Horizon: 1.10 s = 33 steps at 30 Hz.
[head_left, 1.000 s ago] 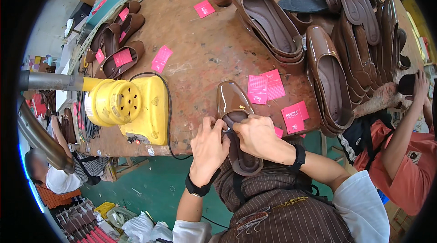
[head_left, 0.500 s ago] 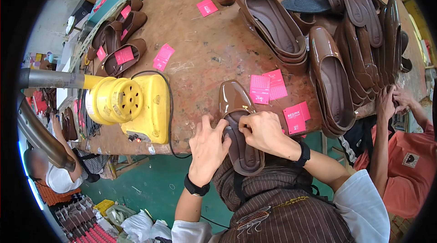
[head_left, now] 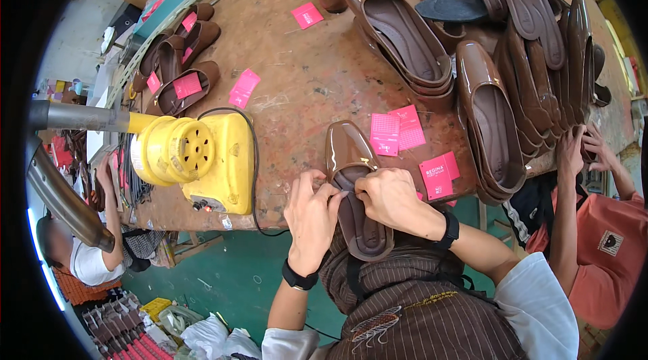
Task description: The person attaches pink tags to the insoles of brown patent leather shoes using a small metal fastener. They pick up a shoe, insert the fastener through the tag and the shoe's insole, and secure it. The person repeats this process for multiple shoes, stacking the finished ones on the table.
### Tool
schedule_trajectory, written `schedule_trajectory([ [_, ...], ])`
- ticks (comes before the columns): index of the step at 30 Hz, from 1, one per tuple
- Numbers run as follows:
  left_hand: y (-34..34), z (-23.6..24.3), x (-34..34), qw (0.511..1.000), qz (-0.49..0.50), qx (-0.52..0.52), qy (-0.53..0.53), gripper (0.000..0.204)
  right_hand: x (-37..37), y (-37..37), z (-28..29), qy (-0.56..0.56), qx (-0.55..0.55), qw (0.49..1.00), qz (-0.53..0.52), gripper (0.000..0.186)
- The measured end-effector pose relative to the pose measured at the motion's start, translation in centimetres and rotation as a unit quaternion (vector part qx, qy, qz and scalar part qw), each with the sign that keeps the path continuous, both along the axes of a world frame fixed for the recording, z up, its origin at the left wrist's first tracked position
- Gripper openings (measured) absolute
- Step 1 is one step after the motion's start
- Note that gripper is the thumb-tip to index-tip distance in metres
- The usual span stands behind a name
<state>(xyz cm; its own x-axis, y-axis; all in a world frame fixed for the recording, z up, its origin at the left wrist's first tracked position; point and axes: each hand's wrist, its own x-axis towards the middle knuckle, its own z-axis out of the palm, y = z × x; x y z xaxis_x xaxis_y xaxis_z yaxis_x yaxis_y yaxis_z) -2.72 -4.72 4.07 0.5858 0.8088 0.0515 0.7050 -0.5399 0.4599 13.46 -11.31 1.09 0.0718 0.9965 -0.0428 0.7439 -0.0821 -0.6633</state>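
A glossy brown slip-on shoe [head_left: 347, 143] lies at the table's front edge, toe pointing away from me and heel end close to my apron. Its dark brown insole [head_left: 363, 233] shows inside. My left hand [head_left: 314, 215] grips the shoe's left side, thumb and index finger at the opening. On the opposite side, my right hand [head_left: 397, 199] is closed with bent fingers at the rim. Whether either hand also pinches the insole is hidden. Pink tags [head_left: 399, 129] lie just right of the toe, and another pink tag [head_left: 437, 176] is beyond my right hand.
A yellow machine [head_left: 202, 157] with a black cord stands at left. Stacked brown shoes [head_left: 489, 124] and loose insoles [head_left: 520, 2] crowd the right. More tagged shoes [head_left: 185, 83] lie far left. One person [head_left: 594, 238] works at right, another [head_left: 94, 252] at left.
My left hand has shifted slightly right, its fingers closer to my right hand over the opening. The person at left has moved an arm; the shoe stays almost in place.
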Motion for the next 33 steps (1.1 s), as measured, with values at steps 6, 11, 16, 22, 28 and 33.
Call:
schedule_trajectory([
  [6,-0.6,-0.6,0.5,0.997,-0.005,0.044,-0.059,0.014,1.1,0.1,2.0,0.058,-0.033,0.998,-0.01,0.009],
  [11,-1.3,-0.9,-0.4,0.912,0.144,-0.233,-0.304,0.014,3.5,1.2,3.7,0.259,-0.149,0.952,0.057,0.019],
  [16,-0.5,-1.9,-0.2,0.796,0.184,-0.38,-0.434,0.011,5.2,1.4,2.2,0.488,-0.169,0.848,0.118,0.026],
  [22,-0.8,-2.2,-0.5,0.792,0.203,-0.396,-0.418,0.008,5.7,1.8,2.4,0.59,-0.235,0.765,0.107,0.024],
  [28,-0.7,-2.5,-1.3,0.809,0.163,-0.397,-0.402,0.017,5.5,2.4,2.9,0.618,-0.219,0.745,0.121,0.027],
  [33,-0.8,-1.6,-1.0,0.832,0.134,-0.38,-0.381,0.019,4.5,2.5,2.8,0.487,-0.176,0.853,0.06,0.019],
])
